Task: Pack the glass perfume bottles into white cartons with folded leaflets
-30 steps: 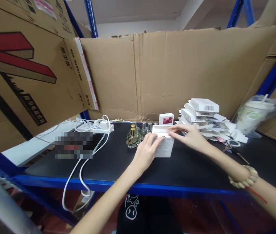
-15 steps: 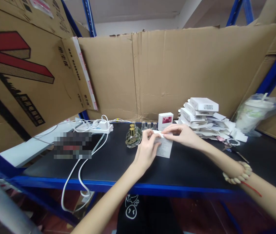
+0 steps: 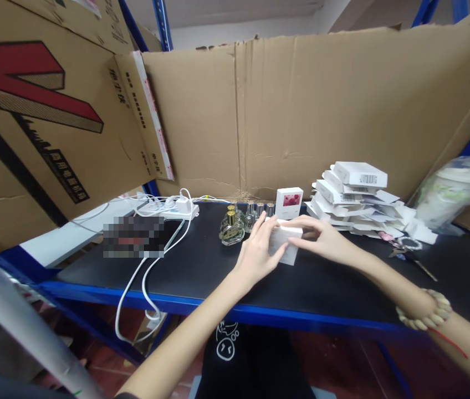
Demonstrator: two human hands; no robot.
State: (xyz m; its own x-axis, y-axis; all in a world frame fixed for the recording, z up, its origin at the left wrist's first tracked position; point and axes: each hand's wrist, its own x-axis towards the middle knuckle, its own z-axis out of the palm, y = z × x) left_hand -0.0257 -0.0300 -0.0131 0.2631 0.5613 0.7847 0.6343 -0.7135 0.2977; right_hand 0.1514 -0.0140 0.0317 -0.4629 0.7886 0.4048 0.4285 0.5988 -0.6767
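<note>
White carton: between the two hands, over the middle of the tabletop (image 3: 202,269), white carton (image 3: 291,256) roughly upright; whether its base touches the surface cannot be told.
Left hand: left hand (image 3: 258,249) grasps the carton's left side, thumb across the near face, fingers up by the top.
Right hand: right hand (image 3: 320,238) grips from the other side, thumb on the near face, fingers curved over the top edge.
Just changed: a second ago a pale flap stood up above the carton; now none shows, and the hands bracket its sides.
Meaning: the top seems folded down, so this closing step is probably near its end; the fingers hide whether the flap is fully seated.
Bottles: gold-capped bottles (image 3: 232,230) stand left of the left hand; silver-capped bottles (image 3: 250,216) stand just behind, nearer the back edge.
Picture box: box with a red picture (image 3: 289,204) stands upright near the back edge, behind the carton.
Box pile: stacked white boxes (image 3: 349,194) lean unevenly toward the back right corner, beside a bagged cup (image 3: 446,194).
</note>
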